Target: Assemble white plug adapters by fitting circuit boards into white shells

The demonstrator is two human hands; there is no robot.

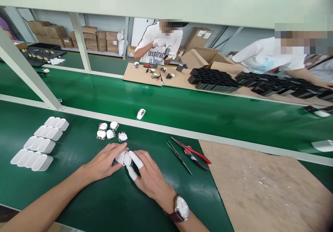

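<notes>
My left hand [106, 160] is closed around a white plastic housing [120, 158] above the green worktop. With white finger cots on thumb and forefinger, my right hand [148, 173] pinches a small circuit board with a white blob on it [127, 159], at the housing's open end. How far the board sits inside is hidden by my fingers. Just beyond my hands lie several similar boards with white blobs [110, 134]. Several white housings [39, 143] stand in rows at the left. Tweezers [179, 158] and red-and-black long-nose pliers [191, 152] rest to the right.
A brown board [262, 183] covers the worktop's right side. Past a pale rail [166, 129] runs a green conveyor belt [177, 105] bearing a white part [141, 114]. A slanted post [31, 68] rises at left. Two co-workers stand across, near black trays [213, 79].
</notes>
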